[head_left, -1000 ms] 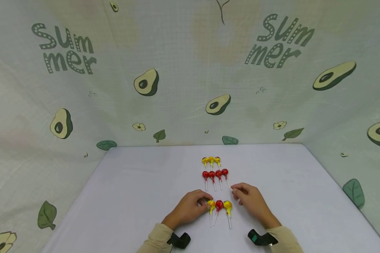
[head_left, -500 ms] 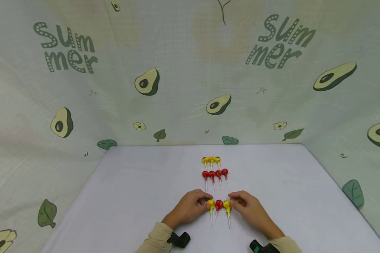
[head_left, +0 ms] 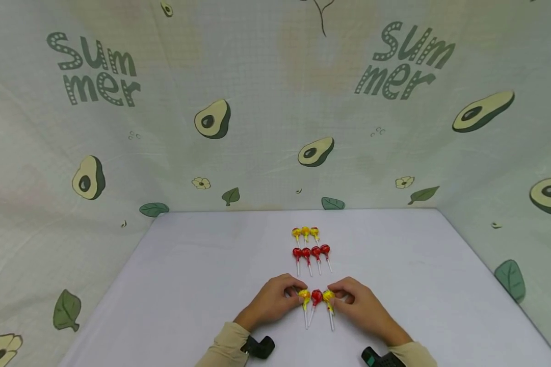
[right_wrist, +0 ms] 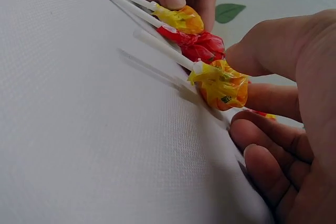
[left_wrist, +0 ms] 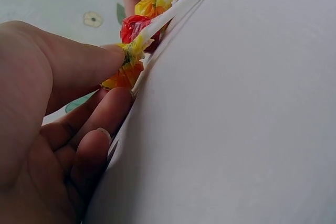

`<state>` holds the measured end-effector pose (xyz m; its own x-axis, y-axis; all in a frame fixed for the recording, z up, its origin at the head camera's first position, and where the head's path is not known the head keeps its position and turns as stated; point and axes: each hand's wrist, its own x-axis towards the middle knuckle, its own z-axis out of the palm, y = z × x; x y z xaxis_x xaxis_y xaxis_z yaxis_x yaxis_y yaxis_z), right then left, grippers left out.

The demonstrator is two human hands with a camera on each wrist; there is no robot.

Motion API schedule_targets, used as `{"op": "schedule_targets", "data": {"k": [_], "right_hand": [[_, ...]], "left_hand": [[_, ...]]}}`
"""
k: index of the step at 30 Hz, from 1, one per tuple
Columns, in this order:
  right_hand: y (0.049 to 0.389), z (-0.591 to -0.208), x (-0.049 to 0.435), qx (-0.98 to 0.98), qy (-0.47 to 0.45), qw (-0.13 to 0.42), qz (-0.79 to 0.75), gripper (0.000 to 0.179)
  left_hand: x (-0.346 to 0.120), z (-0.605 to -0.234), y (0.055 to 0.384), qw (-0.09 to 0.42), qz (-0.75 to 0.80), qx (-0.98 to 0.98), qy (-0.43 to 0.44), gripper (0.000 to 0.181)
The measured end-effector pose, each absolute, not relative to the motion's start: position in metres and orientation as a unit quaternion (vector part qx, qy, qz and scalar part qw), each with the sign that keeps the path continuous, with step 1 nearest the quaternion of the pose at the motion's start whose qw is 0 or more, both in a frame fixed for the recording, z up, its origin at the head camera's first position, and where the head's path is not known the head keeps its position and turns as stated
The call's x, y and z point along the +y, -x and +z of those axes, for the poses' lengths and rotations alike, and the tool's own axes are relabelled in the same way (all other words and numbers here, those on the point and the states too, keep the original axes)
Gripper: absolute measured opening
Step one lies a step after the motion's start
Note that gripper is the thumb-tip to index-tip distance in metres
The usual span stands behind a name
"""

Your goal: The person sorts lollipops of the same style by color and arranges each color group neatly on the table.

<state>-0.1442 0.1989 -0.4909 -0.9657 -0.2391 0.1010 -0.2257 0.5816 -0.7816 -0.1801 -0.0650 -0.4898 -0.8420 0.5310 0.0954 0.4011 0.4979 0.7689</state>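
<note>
Three wrapped lollipops lie side by side near the front of the table, with their white sticks toward me. My left hand point(head_left: 275, 300) pinches the left yellow lollipop point(left_wrist: 126, 74) between thumb and finger. On the other side, my right hand point(head_left: 362, 307) has its thumb and index finger at the head of the right yellow lollipop point(right_wrist: 223, 85), pinching it. That stick is tilted a little off the table, above its shadow. Between the two sits a red lollipop point(head_left: 317, 296), close against both, with neither hand gripping it.
Farther back on the white table point(head_left: 202, 270) is a row of several red lollipops point(head_left: 306, 253). Behind them is a row of three yellow lollipops point(head_left: 305, 232). A printed cloth point(head_left: 266, 168) rises behind the table and along its sides.
My right hand has come left and nearer to me, from beside the red row to the right yellow lollipop, and now pinches it. My left hand stays on its lollipop.
</note>
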Motion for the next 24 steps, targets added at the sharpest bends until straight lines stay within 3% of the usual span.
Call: {"op": "schedule_targets", "data": {"k": [24], "right_hand": [[0.1448, -0.4901, 0.1940, 0.898, 0.117, -0.001, -0.423, 0.017]], "left_hand": [[-0.0713, -0.4854, 0.1848, 0.061, 0.502, 0.834, -0.220, 0.025]]}}
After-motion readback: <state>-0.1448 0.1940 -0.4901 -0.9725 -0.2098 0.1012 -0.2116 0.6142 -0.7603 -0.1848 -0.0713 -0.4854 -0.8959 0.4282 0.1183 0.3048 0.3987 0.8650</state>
